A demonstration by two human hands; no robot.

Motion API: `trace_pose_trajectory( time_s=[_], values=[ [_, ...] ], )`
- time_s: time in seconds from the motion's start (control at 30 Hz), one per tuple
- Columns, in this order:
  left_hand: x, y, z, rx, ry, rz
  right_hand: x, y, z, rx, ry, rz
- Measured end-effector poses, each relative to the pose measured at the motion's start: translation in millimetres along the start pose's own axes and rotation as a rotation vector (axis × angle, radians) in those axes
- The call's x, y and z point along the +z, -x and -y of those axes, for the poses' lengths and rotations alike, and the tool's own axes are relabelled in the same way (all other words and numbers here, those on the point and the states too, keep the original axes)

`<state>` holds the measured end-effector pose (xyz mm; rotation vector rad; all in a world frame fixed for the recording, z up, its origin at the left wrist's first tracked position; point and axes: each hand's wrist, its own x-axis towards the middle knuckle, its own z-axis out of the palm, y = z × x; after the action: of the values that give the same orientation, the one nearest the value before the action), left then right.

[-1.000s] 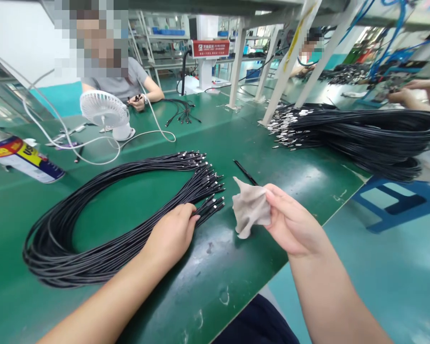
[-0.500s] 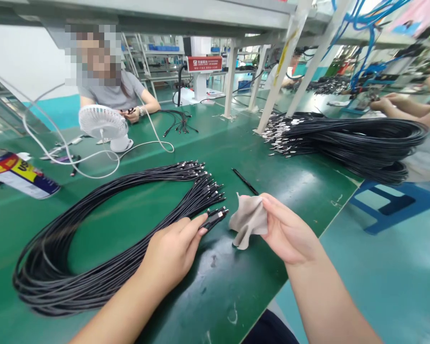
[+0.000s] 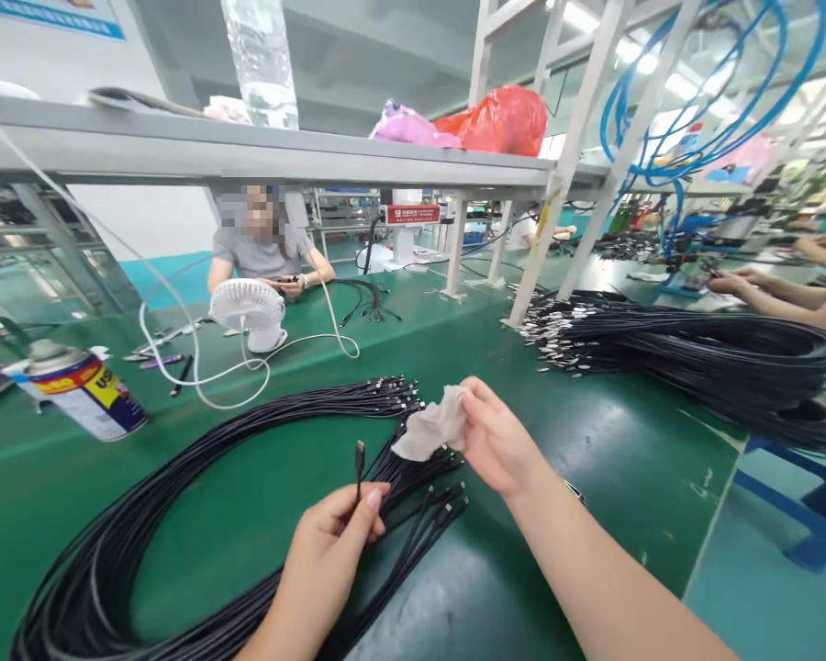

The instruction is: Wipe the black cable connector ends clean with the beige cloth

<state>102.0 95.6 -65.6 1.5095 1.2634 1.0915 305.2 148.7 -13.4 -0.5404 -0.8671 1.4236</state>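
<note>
Between the thumb and fingers of my left hand (image 3: pixel 334 542) is a black cable (image 3: pixel 360 459), its connector end pointing upward. A crumpled pale grey cloth (image 3: pixel 430 430) is pinched in my right hand (image 3: pixel 499 441), held just above the connector ends of a bundle. That large looped bundle of black cables (image 3: pixel 199 459) lies on the green table around my left hand. Several loose cable ends (image 3: pixel 447 505) stick out to the right of my left hand, apart from the main bundle.
A spray can (image 3: pixel 93 390) and a small white fan (image 3: pixel 248 308) with a white cord stand at the left. Behind the fan sits a co-worker (image 3: pixel 265 248). Another black cable bundle (image 3: pixel 675 353) lies at the right by the shelf posts. A shelf (image 3: pixel 317 151) crosses above the table.
My left hand has gone from the bundle's connector ends to holding up one cable end. My right hand with the cloth has moved left over the bundle. The view has tilted up.
</note>
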Motion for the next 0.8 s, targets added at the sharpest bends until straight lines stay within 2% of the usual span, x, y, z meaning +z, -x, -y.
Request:
trace_pose_trajectory(
  time_s=[0.1,0.2,0.3,0.37,0.47,0.6,0.67,0.8],
  values=[
    [-3.2,-1.8,-2.4,-0.169,0.313,0.042,-10.7,4.5,-10.2,0.046,-0.004,-0.004],
    [-10.2,-6.4,-9.9,-0.291,0.584,0.05,-14.4,6.4,-7.9,0.041,-0.022,0.006],
    [-16.5,-11.9,-15.0,-0.346,0.737,0.026,-16.5,6.0,-2.8,0.097,-0.061,-0.002],
    [-19.4,-14.0,-17.1,-0.347,0.733,0.031,-18.8,6.0,-0.8,0.118,-0.076,-0.025],
    [-23.9,-12.4,-24.0,-0.292,0.447,0.106,-22.8,6.4,0.5,0.079,-0.078,-0.075],
    [-25.2,1.4,-44.8,-0.201,-0.233,0.315,-27.0,4.8,2.8,0.039,-0.087,-0.11],
    [-18.4,13.0,-54.2,-0.149,-0.531,0.404,-28.3,3.4,4.5,0.027,-0.088,-0.109],
    [4.0,38.0,-56.0,-0.054,-0.997,0.448,-30.2,1.1,6.9,0.0,-0.055,-0.094]
  ],
)
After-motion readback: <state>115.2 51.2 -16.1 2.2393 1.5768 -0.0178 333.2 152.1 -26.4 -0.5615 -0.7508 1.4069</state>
